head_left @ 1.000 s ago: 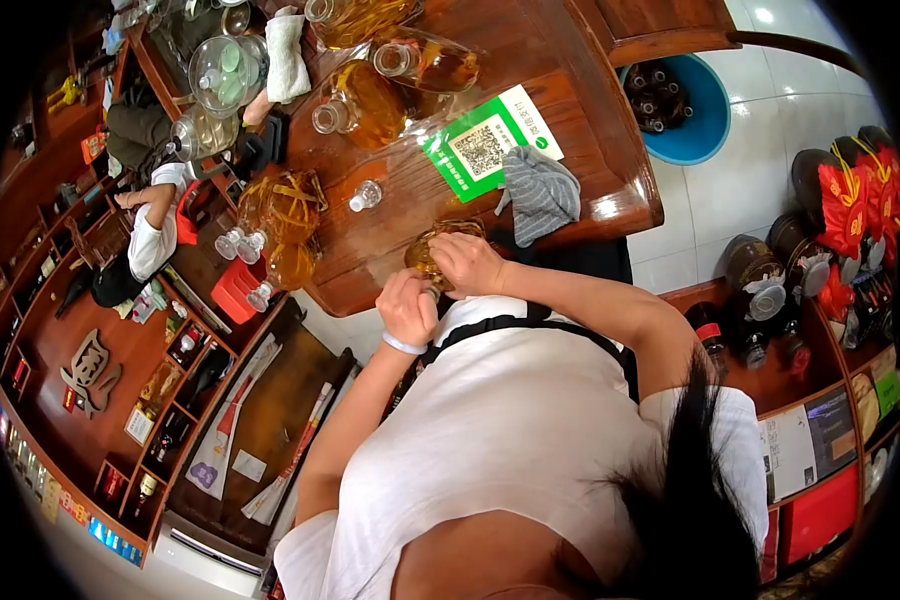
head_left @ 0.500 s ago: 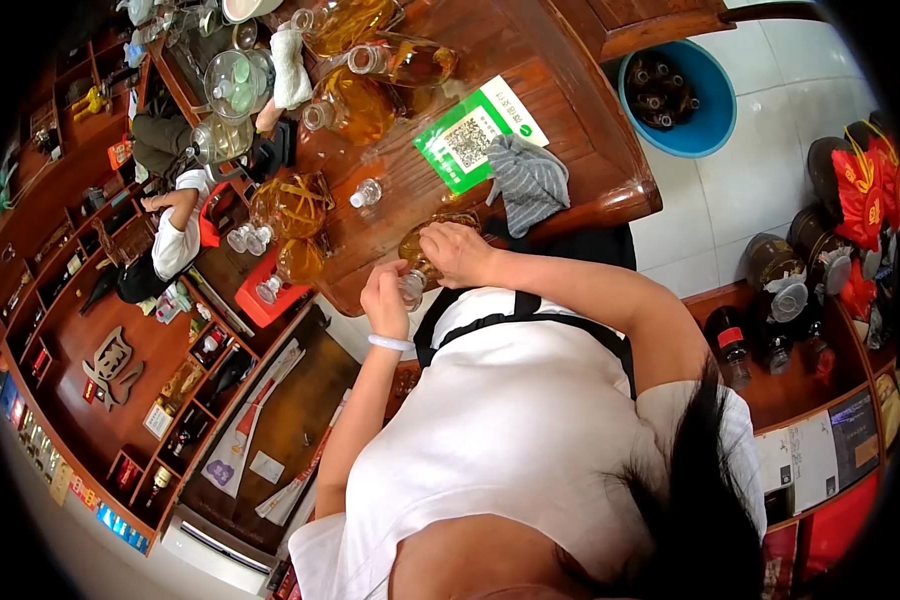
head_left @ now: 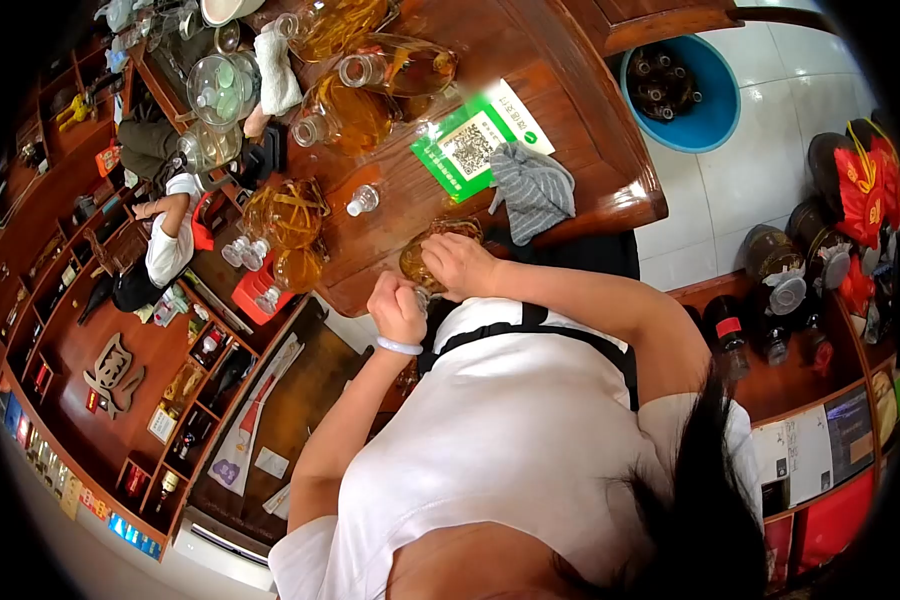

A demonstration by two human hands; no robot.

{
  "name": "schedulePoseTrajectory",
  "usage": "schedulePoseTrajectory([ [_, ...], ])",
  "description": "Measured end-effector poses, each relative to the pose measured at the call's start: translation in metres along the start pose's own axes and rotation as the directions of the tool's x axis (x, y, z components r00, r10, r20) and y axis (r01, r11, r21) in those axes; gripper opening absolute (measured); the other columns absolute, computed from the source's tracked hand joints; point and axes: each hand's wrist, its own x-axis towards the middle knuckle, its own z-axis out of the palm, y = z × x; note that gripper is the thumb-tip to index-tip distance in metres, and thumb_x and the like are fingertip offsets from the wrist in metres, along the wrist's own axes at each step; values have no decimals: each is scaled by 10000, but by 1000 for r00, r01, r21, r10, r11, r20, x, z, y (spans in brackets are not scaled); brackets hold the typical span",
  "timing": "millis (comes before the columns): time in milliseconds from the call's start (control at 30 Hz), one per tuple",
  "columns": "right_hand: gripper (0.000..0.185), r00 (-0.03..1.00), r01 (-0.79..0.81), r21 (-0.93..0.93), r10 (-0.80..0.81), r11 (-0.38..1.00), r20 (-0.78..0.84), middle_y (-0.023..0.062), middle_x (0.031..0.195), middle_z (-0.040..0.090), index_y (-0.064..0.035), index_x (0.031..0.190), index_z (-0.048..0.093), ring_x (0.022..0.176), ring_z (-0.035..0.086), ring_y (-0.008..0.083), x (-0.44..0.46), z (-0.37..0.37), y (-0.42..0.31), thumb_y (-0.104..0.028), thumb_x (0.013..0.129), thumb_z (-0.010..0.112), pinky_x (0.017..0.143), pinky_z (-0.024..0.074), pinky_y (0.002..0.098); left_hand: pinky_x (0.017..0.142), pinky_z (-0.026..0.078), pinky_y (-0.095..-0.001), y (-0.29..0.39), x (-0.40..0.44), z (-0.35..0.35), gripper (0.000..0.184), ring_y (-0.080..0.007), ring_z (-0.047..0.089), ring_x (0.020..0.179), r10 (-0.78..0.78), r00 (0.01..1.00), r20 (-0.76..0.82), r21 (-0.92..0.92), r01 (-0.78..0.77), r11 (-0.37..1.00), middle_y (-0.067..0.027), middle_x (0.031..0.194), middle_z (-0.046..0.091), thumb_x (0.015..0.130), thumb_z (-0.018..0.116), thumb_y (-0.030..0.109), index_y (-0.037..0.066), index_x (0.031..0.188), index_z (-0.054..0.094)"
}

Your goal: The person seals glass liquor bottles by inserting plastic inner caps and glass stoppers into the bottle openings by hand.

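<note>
A glass bottle of amber liquid [head_left: 413,262] lies tilted at the table's near edge, against my body. My right hand [head_left: 458,264] is closed around the bottle's body. My left hand [head_left: 398,308], with a pale bangle at the wrist, is closed over the clear neck end; its fingers hide most of that end, so whether a stopper is there I cannot tell. On the table just beyond lies a clear stopper [head_left: 363,200]. To the right are a grey striped cloth [head_left: 532,190] and a green and white QR-code card [head_left: 475,145].
Several amber-filled bottles [head_left: 345,115] lie on the wooden table [head_left: 600,190], with more at the left edge [head_left: 288,215]. A blue bucket [head_left: 727,100] of dark bottles stands on the floor. Another person [head_left: 173,245] is at the left. Dark jars [head_left: 773,262] stand at the right.
My left hand has turned and closed further over the bottle's neck end, covering more of it. My right hand stays on the bottle's body. The view has shifted slightly.
</note>
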Motion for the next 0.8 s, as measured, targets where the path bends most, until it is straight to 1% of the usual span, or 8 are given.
schedulePoseTrajectory([
  [33,423,1000,-5,3,5,1000,3,194,965,550,39,860,528,938,546,320,1,0,0,-162,523,685,822,446,381,600,439,-357,1,0,-2,261,-292,550,619,25,999,44,23,-26,999,-185,679,567,777,410,139,-52,672,554],
  [200,498,1000,3,12,-4,1000,21,194,990,547,32,872,527,953,542,326,3,-7,-1,-204,483,728,849,442,387,586,443,-370,2,5,-5,195,-341,534,605,98,991,95,9,-99,995,-195,682,540,749,411,88,-45,657,520],
  [267,534,1000,9,3,-9,1000,23,191,999,546,34,883,528,958,542,324,3,-6,0,-214,461,742,855,442,387,525,425,-422,-3,6,-6,89,-354,499,561,249,960,127,-13,-250,968,-171,635,481,704,445,41,-10,639,478],
  [400,594,998,-17,13,16,1000,54,182,1010,547,41,909,531,978,540,319,3,-9,-2,-222,430,764,865,440,385,506,422,-440,-3,11,-11,71,-347,497,548,327,923,204,-1,-333,943,-161,627,462,680,462,42,-3,625,455],
  [567,583,1000,18,-38,-17,999,11,186,991,555,38,910,534,958,551,324,1,-4,-2,-206,433,764,838,453,385,498,439,-453,-2,13,-9,103,-356,525,566,360,886,292,164,-417,894,-166,639,487,684,508,91,16,623,473],
  [700,513,1000,-5,-5,5,1000,-7,183,939,557,36,902,532,899,571,326,4,-3,-2,-167,478,736,788,472,380,532,411,-480,-1,9,-5,157,-379,495,564,294,941,166,157,-319,935,-177,643,476,732,490,114,18,612,459],
  [767,479,997,33,-11,-33,999,-75,174,851,566,30,916,530,812,587,337,7,-2,-1,-167,521,715,739,484,400,552,434,-455,-2,10,-3,193,-376,536,599,256,961,109,196,-273,942,-201,661,531,754,488,132,0,616,520],
  [800,471,995,-89,8,89,996,35,177,825,575,20,926,534,791,592,348,10,-4,-1,-177,536,710,715,485,415,558,445,-428,-5,16,0,217,-348,563,611,129,992,11,110,-129,985,-198,662,565,759,497,151,-7,623,555],
])
